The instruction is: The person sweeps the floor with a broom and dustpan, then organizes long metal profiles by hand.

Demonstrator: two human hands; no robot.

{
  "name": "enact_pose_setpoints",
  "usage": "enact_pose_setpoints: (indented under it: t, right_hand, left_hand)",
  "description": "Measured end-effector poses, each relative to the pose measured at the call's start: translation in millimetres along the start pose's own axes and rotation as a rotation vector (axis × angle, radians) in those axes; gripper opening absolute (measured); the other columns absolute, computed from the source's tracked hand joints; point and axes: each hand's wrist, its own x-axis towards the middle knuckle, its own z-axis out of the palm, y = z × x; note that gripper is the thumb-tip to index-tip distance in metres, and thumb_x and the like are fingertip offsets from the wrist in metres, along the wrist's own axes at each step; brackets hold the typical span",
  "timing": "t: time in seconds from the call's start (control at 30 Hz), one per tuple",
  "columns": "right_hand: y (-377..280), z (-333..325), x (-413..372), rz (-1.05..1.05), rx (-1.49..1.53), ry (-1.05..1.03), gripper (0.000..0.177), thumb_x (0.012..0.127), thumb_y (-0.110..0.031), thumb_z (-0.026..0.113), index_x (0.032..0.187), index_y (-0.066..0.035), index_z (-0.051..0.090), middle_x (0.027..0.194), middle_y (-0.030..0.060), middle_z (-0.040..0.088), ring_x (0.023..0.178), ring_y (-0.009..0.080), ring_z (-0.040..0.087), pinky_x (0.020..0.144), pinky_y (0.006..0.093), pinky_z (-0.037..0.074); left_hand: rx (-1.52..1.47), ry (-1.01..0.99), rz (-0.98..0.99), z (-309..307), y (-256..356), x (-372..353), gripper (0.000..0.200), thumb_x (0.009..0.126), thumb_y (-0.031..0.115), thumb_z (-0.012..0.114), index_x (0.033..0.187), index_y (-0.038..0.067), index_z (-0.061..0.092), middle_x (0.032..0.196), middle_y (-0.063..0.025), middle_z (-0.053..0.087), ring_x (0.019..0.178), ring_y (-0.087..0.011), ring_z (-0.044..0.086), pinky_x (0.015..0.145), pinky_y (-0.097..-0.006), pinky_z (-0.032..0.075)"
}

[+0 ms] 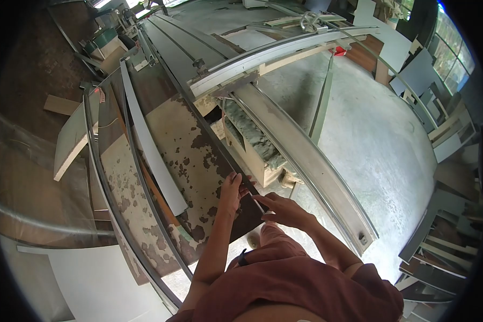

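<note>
So this is a cluttered workshop with a pale, dusty concrete floor (370, 123), and the spot that matters is a long bench with a flaking cream-and-dark-brown top (169, 126). The person in a maroon short-sleeved shirt (300, 290) stands right at the near end, elbows bent, both hands in front at the corner.

Left hand (232, 188) is curled at the bench's straight, dark long edge (216, 142), thumb up, fingers partly round the far side; I'd guess that steadies things, but can't tell how firmly it grips. Right hand (287, 210) is just beside it, fingers narrowed around a thin, pale, stick-like piece (259, 204) at the near corner (tiny in this view, so no clue what it is, or whether it's really held). Working at the corner probably lets both hands get at it from two sides.

The long, flat white strip (149, 139) lies lengthwise on the top, presumably because that supports most of its length. To the right, a long silver-grey metal rail (300, 145) slants towards the person, well apart from the strip, with floor showing beyond it.
</note>
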Motion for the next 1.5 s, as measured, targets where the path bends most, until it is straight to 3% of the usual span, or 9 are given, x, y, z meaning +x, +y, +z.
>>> enact_pose_setpoints:
  t: [0.07, 0.5, 0.7, 0.8, 0.87, 1.4, 1.5]
  right_hand:
    - [8.6, 1.5, 7.3, -0.047, -0.067, 0.050, 0.059, 0.076, -0.020, 0.061, 0.128, -0.020, 0.033, 0.110, 0.0116, 0.047, 0.095, 0.0268, 0.053, 0.078, 0.0371, 0.044]
    - [30.3, -32.2, 57.4, -0.122, -0.243, -0.081, 0.046, 0.078, -0.020, 0.057, 0.121, -0.020, 0.041, 0.100, 0.0086, 0.051, 0.087, 0.0249, 0.056, 0.071, 0.0349, 0.046]
    - [50.1, -32.3, 88.3, -0.337, -0.231, -0.072, 0.033, 0.076, -0.023, 0.059, 0.108, -0.017, 0.051, 0.093, 0.0076, 0.050, 0.083, 0.0245, 0.055, 0.069, 0.0330, 0.045]
    - [62.1, -22.9, 108.3, -0.441, -0.234, -0.014, 0.033, 0.072, -0.023, 0.063, 0.104, -0.017, 0.053, 0.090, 0.0082, 0.053, 0.083, 0.0253, 0.056, 0.066, 0.0343, 0.046]
    - [59.0, -29.9, 118.1, -0.434, -0.276, -0.011, 0.033, 0.071, -0.025, 0.063, 0.102, -0.017, 0.054, 0.089, 0.0078, 0.053, 0.084, 0.0249, 0.056, 0.065, 0.0348, 0.045]
    - [71.3, -43.0, 214.0, -0.470, -0.325, -0.020, 0.034, 0.069, -0.031, 0.065, 0.100, -0.020, 0.056, 0.089, 0.0064, 0.053, 0.085, 0.0238, 0.055, 0.067, 0.0362, 0.042]
    - [75.8, -41.9, 233.7, -0.478, -0.338, -0.007, 0.035, 0.069, -0.033, 0.065, 0.100, -0.021, 0.056, 0.089, 0.0064, 0.052, 0.085, 0.0234, 0.055, 0.068, 0.0357, 0.041]
  left_hand:
    - [-0.013, -0.006, 0.000, -1.0, -1.0, 8.9, 0.028, 0.090, 0.021, 0.041, 0.112, 0.006, 0.034, 0.098, -0.0123, 0.057, 0.084, -0.0250, 0.061, 0.068, -0.0341, 0.050]
    - [-0.038, 0.032, -0.023, -1.7, 8.2, 53.5, 0.022, 0.090, 0.020, 0.041, 0.106, 0.006, 0.038, 0.101, -0.0131, 0.056, 0.085, -0.0243, 0.061, 0.068, -0.0347, 0.049]
    - [-0.034, 0.091, -0.014, -13.6, 13.1, 68.0, 0.023, 0.089, 0.022, 0.044, 0.106, 0.007, 0.039, 0.102, -0.0124, 0.056, 0.083, -0.0239, 0.061, 0.067, -0.0337, 0.049]
    - [-0.007, 0.185, -0.004, -27.7, 9.8, 67.9, 0.032, 0.087, 0.026, 0.048, 0.110, 0.008, 0.037, 0.103, -0.0127, 0.055, 0.083, -0.0233, 0.060, 0.067, -0.0333, 0.050]
    - [0.017, 0.219, 0.020, -22.3, 22.0, 48.5, 0.061, 0.085, 0.032, 0.051, 0.129, 0.003, 0.020, 0.111, -0.0158, 0.049, 0.086, -0.0227, 0.058, 0.071, -0.0321, 0.048]
    - [0.014, 0.267, 0.009, -20.6, 17.5, 2.8, 0.059, 0.087, 0.035, 0.047, 0.128, 0.002, 0.023, 0.109, -0.0140, 0.052, 0.088, -0.0218, 0.058, 0.077, -0.0322, 0.044]
    - [0.016, 0.289, 0.022, -18.7, 17.0, 1.0, 0.050, 0.087, 0.033, 0.047, 0.125, 0.006, 0.030, 0.106, -0.0124, 0.054, 0.088, -0.0235, 0.058, 0.077, -0.0341, 0.045]
